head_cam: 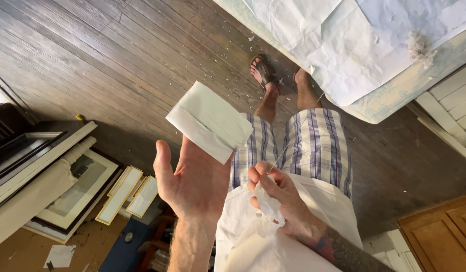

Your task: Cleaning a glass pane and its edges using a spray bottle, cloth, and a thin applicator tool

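Observation:
My left hand [192, 184] is held palm up, thumb spread to the left. A folded white sheet [210, 121] lies across its fingers, which are hidden under it. To its right, my right hand [275, 194], on a tattooed forearm, pinches a bunched bit of white cloth [268, 204]. A thin thread [298, 126] runs up from its fingertips toward the table edge. More white cloth [253, 236] hangs below both hands, in front of my plaid shorts [313, 146].
A table [394, 95] covered with white paper sheets [354, 40] and a tuft of fluff [418, 46] is at upper right. Framed pictures [81, 186] lean at lower left. A wooden cabinet [439, 236] stands at lower right. My sandalled foot [263, 73] is on the dark plank floor [117, 55].

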